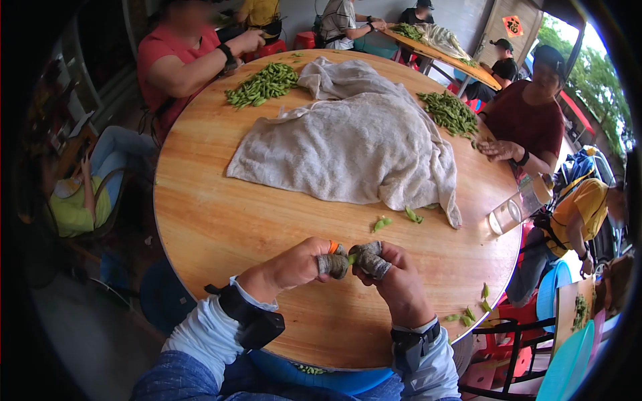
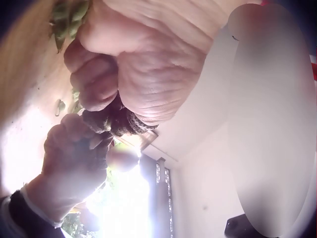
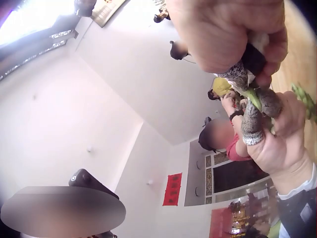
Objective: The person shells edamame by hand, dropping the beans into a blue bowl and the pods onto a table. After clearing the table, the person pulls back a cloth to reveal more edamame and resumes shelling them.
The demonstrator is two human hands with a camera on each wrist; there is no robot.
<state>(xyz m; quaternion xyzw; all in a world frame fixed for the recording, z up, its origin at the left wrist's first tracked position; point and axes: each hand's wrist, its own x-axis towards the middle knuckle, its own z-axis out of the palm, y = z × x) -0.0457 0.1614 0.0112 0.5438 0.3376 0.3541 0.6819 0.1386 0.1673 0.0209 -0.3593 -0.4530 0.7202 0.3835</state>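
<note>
Both hands meet over the near part of the round wooden table [image 1: 221, 234], their thumbs and some fingers wrapped in grey cloth covers. Between them is a green soybean pod [image 1: 352, 258], which shows between the covered fingertips in the right wrist view. My left hand [image 1: 291, 269] pinches one end, and an orange band circles one of its fingers. Opposite it, my right hand [image 1: 401, 284] pinches the other end. In the left wrist view, the curled fingers hide the pod. Two loose pods [image 1: 382, 223] lie just beyond the hands.
A large grey-white towel [image 1: 348, 147] covers the table's middle. Pod heaps [image 1: 264, 85] flank it, beside two seated people. A clear cup [image 1: 506, 217] stands near the right edge, with several stray pods [image 1: 468, 315] closer in. Below the table edge sits a blue basin [image 1: 334, 379].
</note>
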